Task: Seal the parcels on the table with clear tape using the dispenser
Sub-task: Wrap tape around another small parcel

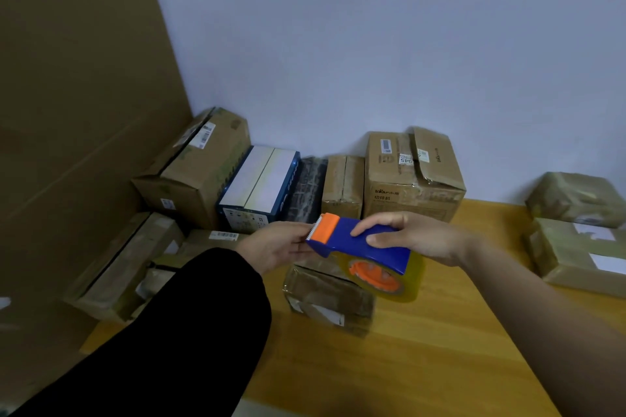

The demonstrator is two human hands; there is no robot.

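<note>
**Dispenser in the air over small parcel, no tape laid on it yet**

R hand (pixel 416 237) grips the dispenser (pixel 359 242) from the rear. Its fingers (pixel 376 227) curl over the top of the blue body, thumb on the near side. The unit is off the table and tilted. The orange cutter head (pixel 325 227) points left/up and the tape roll (pixel 396 281) hangs low at the back. Prob. held that way so the toothed edge faces the other hand.

L hand (pixel 277 247), black sleeve, reaches to the cutter head. Its fingers (pixel 299 249) run straight and close together under the teeth. The tips are hidden behind the orange part, so can't tell if they pinch a tape end or just touch plastic. My read: fishing for the free end to pull a starter length.

Small parcel (pixel 328 301) sits on the wooden table (pixel 440 366) right below the dispenser, untouched by either hand. Likely the next target, parked centre for easy reach. Surface looks glossy; too blurred to judge the seam.

Two wrapped parcels (pixel 576 247) are stacked far right, well apart from the work. Back row of boxes (pixel 338 186) stands against the wall.

Risk: a clear tape end is hard to spot and may have stuck back onto the roll.
</note>
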